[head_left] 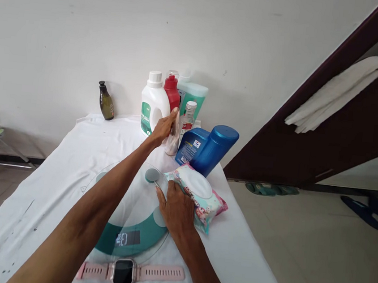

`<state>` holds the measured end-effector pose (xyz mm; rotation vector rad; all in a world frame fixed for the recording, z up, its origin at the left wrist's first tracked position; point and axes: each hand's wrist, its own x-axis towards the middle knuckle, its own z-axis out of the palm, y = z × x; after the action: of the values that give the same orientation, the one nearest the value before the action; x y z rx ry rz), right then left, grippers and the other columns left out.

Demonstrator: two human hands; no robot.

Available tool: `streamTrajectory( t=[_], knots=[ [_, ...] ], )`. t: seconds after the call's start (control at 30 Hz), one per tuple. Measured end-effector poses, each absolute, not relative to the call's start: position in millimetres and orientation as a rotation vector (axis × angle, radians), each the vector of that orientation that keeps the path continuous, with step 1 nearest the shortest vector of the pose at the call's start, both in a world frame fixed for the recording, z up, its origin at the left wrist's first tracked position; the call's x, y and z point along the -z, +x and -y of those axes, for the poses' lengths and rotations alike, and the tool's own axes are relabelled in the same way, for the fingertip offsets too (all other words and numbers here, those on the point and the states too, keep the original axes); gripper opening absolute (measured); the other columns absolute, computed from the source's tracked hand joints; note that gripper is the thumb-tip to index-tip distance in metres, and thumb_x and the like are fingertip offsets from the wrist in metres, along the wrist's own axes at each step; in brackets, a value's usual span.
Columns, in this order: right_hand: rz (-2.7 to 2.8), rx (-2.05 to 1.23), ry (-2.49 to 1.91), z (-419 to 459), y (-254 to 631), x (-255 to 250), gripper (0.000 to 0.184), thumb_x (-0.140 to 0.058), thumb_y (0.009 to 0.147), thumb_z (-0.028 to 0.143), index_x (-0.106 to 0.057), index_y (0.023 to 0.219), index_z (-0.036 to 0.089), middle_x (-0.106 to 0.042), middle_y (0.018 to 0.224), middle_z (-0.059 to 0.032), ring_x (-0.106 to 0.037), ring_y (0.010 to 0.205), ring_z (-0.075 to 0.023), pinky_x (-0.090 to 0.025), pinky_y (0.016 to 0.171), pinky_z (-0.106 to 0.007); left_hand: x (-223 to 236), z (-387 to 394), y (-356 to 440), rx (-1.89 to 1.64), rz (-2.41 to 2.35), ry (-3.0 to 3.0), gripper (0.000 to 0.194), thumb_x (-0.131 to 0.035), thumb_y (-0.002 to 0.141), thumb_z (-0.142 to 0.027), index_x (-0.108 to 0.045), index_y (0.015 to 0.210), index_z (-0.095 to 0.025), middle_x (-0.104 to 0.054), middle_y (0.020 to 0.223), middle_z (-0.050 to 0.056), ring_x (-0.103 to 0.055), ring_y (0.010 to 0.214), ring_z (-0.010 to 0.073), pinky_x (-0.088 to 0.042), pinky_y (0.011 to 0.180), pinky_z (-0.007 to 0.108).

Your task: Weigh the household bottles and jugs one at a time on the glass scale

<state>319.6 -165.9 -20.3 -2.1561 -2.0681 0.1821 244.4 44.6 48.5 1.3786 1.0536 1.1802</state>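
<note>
Left hand (164,127) is gripping a clear pinkish bottle (171,146), white plastic jug (153,97) already standing. Right hand (179,207) is against a pastel plastic wipes pack (200,184), can't tell if gripping.

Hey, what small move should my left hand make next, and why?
I'd probably ease the left hand gently back from the pale container, without tipping it: the hand is at its upper part, and the white jug and blue container are close on either side, so a sideways sweep might knock something.
</note>
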Motion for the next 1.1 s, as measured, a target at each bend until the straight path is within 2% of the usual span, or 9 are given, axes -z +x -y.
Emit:
streamTrajectory(
  t=[0.23,0.37,0.43,0.57,0.63,0.77,0.87,0.97,1.1],
  knots=[
    [2.102,-0.257,-2.163,165,319,15,0.021,-0.061,0.101,0.019,-0.064,0.121,0.013,-0.076,0.122,-0.0178,-0.079,0.103,-0.0290,-0.056,0.078,-0.035,-51,-14,241,-1.167,-1.048,1.472,0.074,-0.035,0.107,-0.075,-0.071,0.077,-0.017,-0.074,0.092,0.011,-0.068,0.089,0.0223,-0.053,0.091,0.036],
    [2.053,-0.230,-2.160,165,320,16,0.023,-0.059,0.104,0.026,-0.063,0.122,0.013,-0.076,0.120,-0.0195,-0.078,0.107,-0.0304,-0.056,0.082,-0.036,-45,-1,266,-1.160,-0.995,1.464,0.073,-0.025,0.112,-0.065,-0.075,0.093,-0.015,-0.078,0.107,0.015,-0.071,0.100,0.0248,-0.053,0.098,0.039],
    [2.038,-0.237,-2.164,166,320,15,0.024,-0.057,0.105,0.028,-0.063,0.123,0.013,-0.077,0.122,-0.0196,-0.078,0.109,-0.0304,-0.055,0.083,-0.036,-45,3,263,-1.175,-1.042,1.443,0.064,-0.030,0.112,-0.060,-0.074,0.099,-0.015,-0.077,0.113,0.017,-0.071,0.102,0.0254,-0.054,0.098,0.040],
    [2.044,-0.292,-2.147,167,323,11,0.027,-0.058,0.106,0.031,-0.063,0.124,0.012,-0.077,0.121,-0.0201,-0.078,0.107,-0.0313,-0.055,0.082,-0.038,-48,23,208,-1.095,-1.094,1.761,0.027,-0.059,0.101,-0.034,-0.070,0.119,-0.018,-0.074,0.126,0.013,-0.071,0.108,0.0247,-0.056,0.097,0.040],
    [2.053,-0.315,-2.155,166,324,9,0.027,-0.057,0.106,0.032,-0.063,0.123,0.012,-0.077,0.121,-0.0204,-0.078,0.107,-0.0317,-0.055,0.082,-0.038,-47,42,173,-0.920,-1.145,2.008,0.047,-0.057,0.089,-0.013,-0.065,0.134,-0.020,-0.070,0.134,0.012,-0.069,0.112,0.0244,-0.058,0.099,0.042],
    [2.064,-0.311,-2.158,165,326,8,0.034,-0.049,0.111,0.039,-0.065,0.122,0.011,-0.077,0.121,-0.0211,-0.077,0.109,-0.0323,-0.054,0.083,-0.037,-34,78,142,-0.563,-1.251,2.394,0.085,-0.050,0.081,-0.001,-0.047,0.161,-0.025,-0.057,0.155,0.014,-0.056,0.142,0.0296,-0.049,0.119,0.054],
    [2.062,-0.300,-2.163,164,325,9,0.036,-0.045,0.112,0.039,-0.066,0.122,0.012,-0.077,0.121,-0.0205,-0.077,0.108,-0.0321,-0.053,0.081,-0.037,-26,90,151,-0.359,-1.231,2.501,0.092,-0.049,0.081,0.002,-0.038,0.168,-0.027,-0.043,0.170,0.015,-0.044,0.156,0.0334,-0.045,0.123,0.060],
    [2.032,-0.282,-2.160,163,325,9,0.039,-0.043,0.113,0.042,-0.068,0.120,0.013,-0.079,0.118,-0.0202,-0.078,0.106,-0.0317,-0.053,0.080,-0.036,-32,97,157,-0.309,-1.177,2.498,0.087,-0.049,0.087,-0.001,-0.040,0.167,-0.033,-0.039,0.173,0.012,-0.039,0.161,0.0326,-0.042,0.126,0.063],
    [1.964,-0.280,-2.181,163,324,7,0.048,-0.038,0.114,0.050,-0.070,0.115,0.015,-0.080,0.111,-0.0191,-0.079,0.101,-0.0298,-0.052,0.078,-0.034,-49,117,140,-0.350,-1.066,2.378,0.085,-0.072,0.094,-0.030,-0.034,0.170,-0.043,-0.039,0.174,0.008,-0.039,0.162,0.0316,-0.043,0.129,0.058]
  ],
)
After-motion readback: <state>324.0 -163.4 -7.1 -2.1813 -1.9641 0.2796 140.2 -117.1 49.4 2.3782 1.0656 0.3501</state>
